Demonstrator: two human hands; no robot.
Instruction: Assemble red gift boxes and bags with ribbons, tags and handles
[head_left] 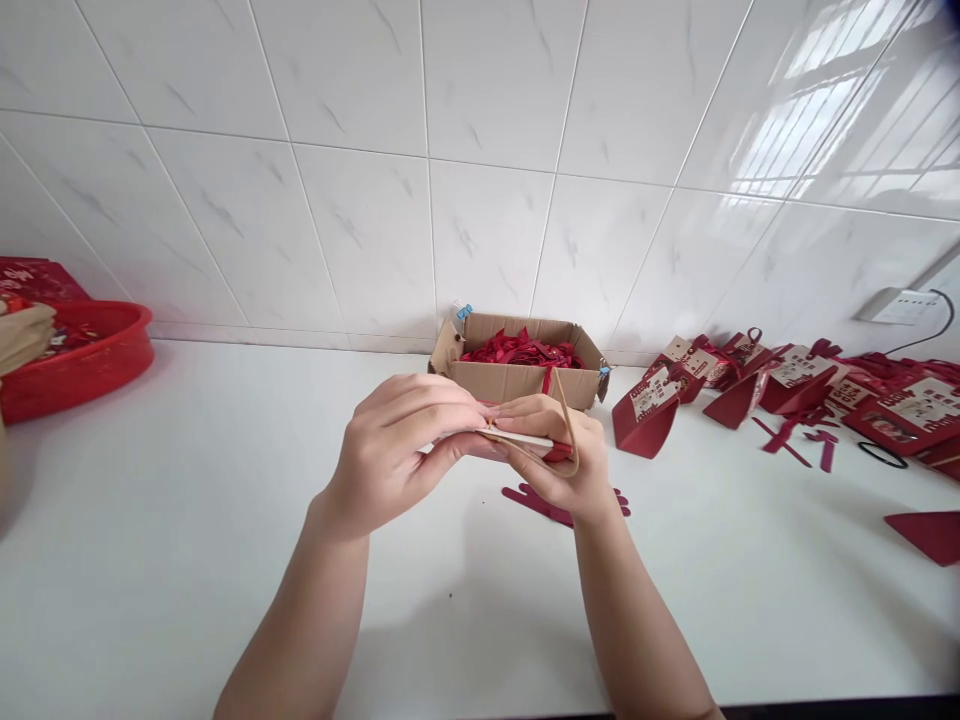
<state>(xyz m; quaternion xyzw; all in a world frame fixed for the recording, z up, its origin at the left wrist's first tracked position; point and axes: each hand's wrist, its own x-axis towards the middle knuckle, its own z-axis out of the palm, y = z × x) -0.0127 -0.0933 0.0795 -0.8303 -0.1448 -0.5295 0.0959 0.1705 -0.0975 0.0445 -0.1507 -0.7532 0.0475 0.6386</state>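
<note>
Above the middle of the white table, my left hand (405,440) and my right hand (559,455) meet at a small red box (486,447) with a pale card (525,438) on it. Fingers and thumbs of both hands pinch its top edge from either side. A thin tan strip (571,430) loops out beside my right hand. Most of the box is hidden behind the fingers. Dark red ribbon-like pieces (536,500) lie on the table below and behind my right hand.
A cardboard box (510,382) of red ribbons stands against the tiled wall. Several red gift boxes (646,425) line the right side, with loose ribbons and a black ring (883,456). A red basin (82,365) is at the far left.
</note>
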